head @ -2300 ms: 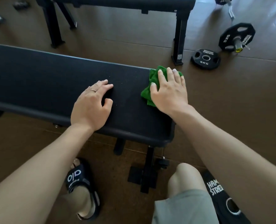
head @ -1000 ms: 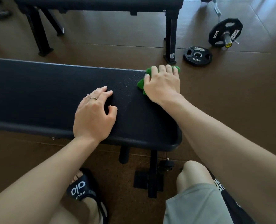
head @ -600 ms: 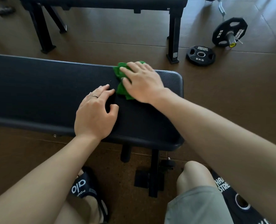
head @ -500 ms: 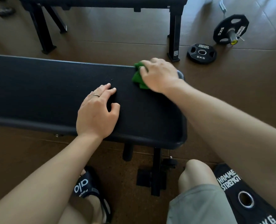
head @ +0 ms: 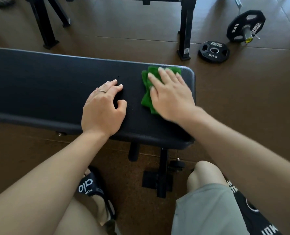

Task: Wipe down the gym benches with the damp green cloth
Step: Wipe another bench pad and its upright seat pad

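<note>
Brown floor (head: 124,36) fills the frame behind everything. A black padded bench (head: 47,85) runs from the left edge to right of centre; its left end is cut off, and its underframe is seen only in part below the pad. A second bench (head: 185,28) sits along the top edge, only legs and a strip of pad in view. Both forearms enter from the lower corners, blurred at the right wrist.

The right hand (head: 171,97) is pressed flat on the green cloth (head: 146,92), fingers straight and spread. The cloth is found near the right end of the bench pad, upper centre-right of the frame; it is bunched and folded, bright green, largely covered by the hand, so its full outline cannot be made out. The left hand (head: 103,109) is rested on the pad just left of the cloth, apart from it, fingers loosely bent, nothing held, a ring on one finger.

A 5 kg plate (head: 213,51) lies flat at upper right; a loaded bar end (head: 246,26) beside it is cut off. A sandal (head: 91,185) is partly hidden at the bottom.
</note>
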Motion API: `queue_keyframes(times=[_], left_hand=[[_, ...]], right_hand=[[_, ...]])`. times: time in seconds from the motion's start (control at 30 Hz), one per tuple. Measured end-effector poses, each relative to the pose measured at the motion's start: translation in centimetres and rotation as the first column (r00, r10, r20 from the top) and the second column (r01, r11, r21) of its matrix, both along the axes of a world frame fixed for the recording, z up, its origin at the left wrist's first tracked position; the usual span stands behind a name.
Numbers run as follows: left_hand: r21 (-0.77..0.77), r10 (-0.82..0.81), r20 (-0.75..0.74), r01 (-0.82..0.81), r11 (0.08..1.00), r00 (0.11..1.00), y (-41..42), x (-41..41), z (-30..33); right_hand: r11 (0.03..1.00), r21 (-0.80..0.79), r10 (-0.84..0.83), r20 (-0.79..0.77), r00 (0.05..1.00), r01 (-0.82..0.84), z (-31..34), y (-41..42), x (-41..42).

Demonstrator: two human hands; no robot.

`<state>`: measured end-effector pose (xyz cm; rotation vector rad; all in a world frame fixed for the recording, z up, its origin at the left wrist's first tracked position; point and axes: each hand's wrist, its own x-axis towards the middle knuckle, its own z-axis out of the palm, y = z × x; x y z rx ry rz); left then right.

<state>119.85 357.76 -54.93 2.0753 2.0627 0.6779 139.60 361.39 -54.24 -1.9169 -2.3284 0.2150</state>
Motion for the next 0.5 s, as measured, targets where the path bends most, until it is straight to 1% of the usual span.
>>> queue_keyframes(times=[0.07,0.13,0.2,0.27,0.3,0.37,0.5], left_hand=[[0.007,0.001,0.002,-0.001,1.0,1.0,0.0,-0.1,0.1],[0.005,-0.016,0.004,0.016,1.0,1.0,0.0,-0.2,0.1],[0.005,-0.031,0.011,0.031,1.0,0.999,0.1,-0.3,0.1],[0.006,-0.02,0.023,0.02,1.0,1.0,0.1,-0.3,0.1],[0.008,-0.017,0.026,0.017,1.0,0.999,0.1,-0.4,0.1],[0.011,-0.025,0.031,0.025,1.0,0.999,0.0,-0.3,0.1],[-0.002,-0.023,0.028,0.023,1.0,0.999,-0.1,-0.4,0.0]], right_hand=[[0.997,-0.029,-0.072,0.025,0.997,0.073,0.3,2.5,-1.3],[0.997,-0.008,-0.079,0.034,0.996,0.079,0.0,1.9,-2.5],[0.998,0.065,0.001,0.003,1.0,-0.001,-0.3,-1.7,-2.7],[0.98,0.172,0.101,-0.026,0.994,-0.095,-0.8,-6.1,-2.5],[0.97,0.199,0.146,-0.027,0.989,-0.138,-1.0,-7.8,-2.4],[0.949,0.229,0.22,0.015,0.975,-0.218,-1.5,-9.7,-1.8],[0.872,0.319,0.339,0.158,0.928,-0.373,-2.4,-10.3,-0.3]])
